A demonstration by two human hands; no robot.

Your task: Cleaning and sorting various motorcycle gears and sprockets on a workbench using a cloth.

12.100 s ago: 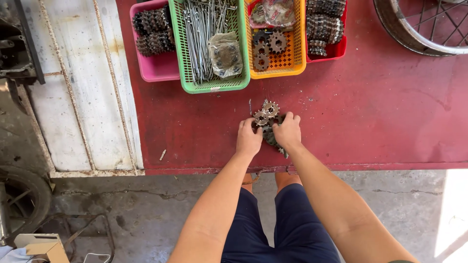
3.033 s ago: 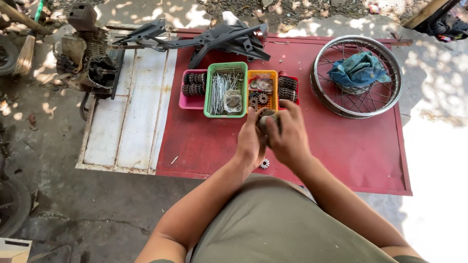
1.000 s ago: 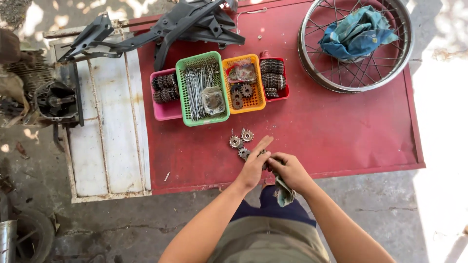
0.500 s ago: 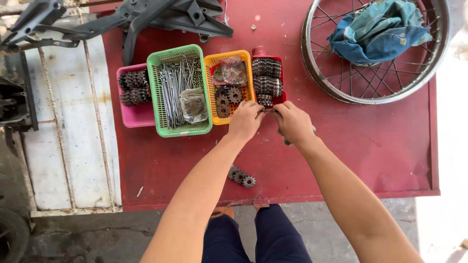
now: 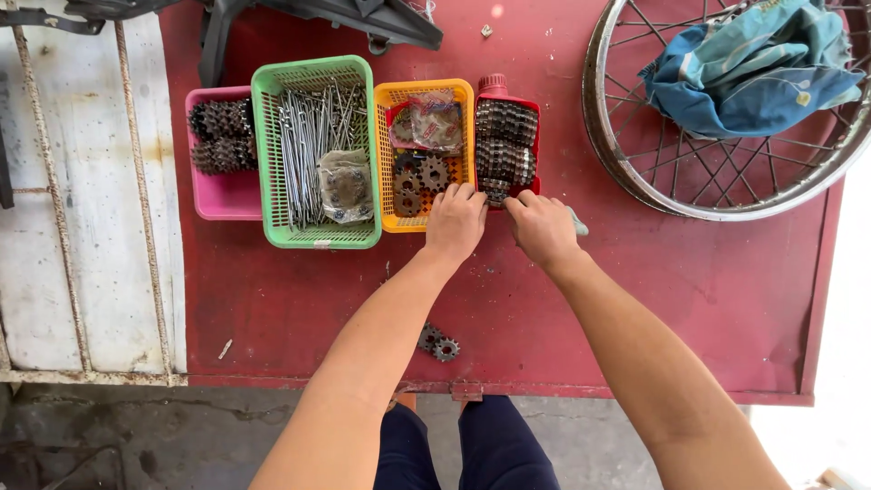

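My left hand [image 5: 456,222] rests with curled fingers on the near rim of the orange basket [image 5: 425,88], which holds rusty sprockets and a plastic bag. My right hand [image 5: 543,227] is beside it at the near end of the red basket [image 5: 495,87], its fingertips at the stacked sprockets [image 5: 504,145] there. A small pale grey object [image 5: 578,222] sticks out of the right fist. Two loose sprockets [image 5: 438,344] lie on the red table [image 5: 689,299] near its front edge, under my left forearm.
A green basket [image 5: 269,136] of metal spokes and a pink basket [image 5: 222,198] of sprockets stand left of the orange one. A spoked wheel rim [image 5: 610,136] with a blue cloth [image 5: 753,63] lies at the back right. A black frame part [image 5: 363,18] lies behind the baskets; a white board [image 5: 82,181] sits left.
Both hands have gone from the table's front edge up to the baskets, leaving the sprockets near the front edge. My left hand now lies on the orange basket's rim.
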